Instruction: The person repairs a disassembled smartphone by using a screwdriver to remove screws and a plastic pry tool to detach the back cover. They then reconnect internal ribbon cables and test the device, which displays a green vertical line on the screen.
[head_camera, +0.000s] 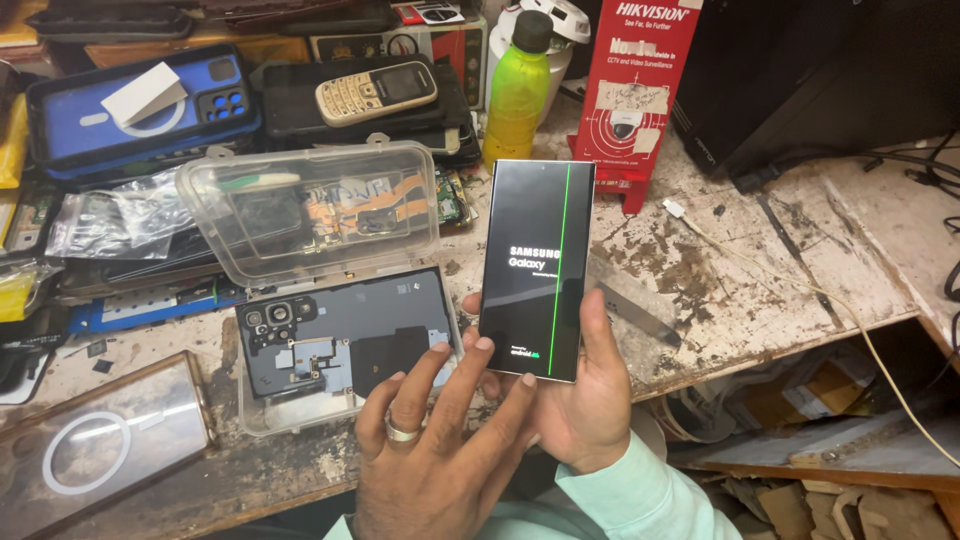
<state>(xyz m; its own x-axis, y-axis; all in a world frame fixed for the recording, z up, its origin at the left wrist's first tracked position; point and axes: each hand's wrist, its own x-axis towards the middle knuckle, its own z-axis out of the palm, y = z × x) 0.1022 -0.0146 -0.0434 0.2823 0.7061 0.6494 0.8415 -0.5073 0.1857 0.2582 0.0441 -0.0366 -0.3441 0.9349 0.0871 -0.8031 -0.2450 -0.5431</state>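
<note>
My right hand (592, 400), in a mint sleeve, holds a black smartphone (535, 265) upright from behind and below. The lit screen shows a start-up logo and a thin green vertical line right of centre. My left hand (430, 460) wears a silver ring and is spread open, with two fingertips touching the phone's lower left edge. Just left of the hands lies an open clear plastic box (250, 415) that holds a dark phone back frame (340, 345) with camera parts.
The worn workbench (740, 290) carries a green bottle (517, 90), a beige keypad phone (376, 92), a blue phone case (140, 110), a clear case with a ring (95, 445), a red carton (635, 90), a metal blade (640, 315) and a white cable (800, 290). Its front edge drops off at the right.
</note>
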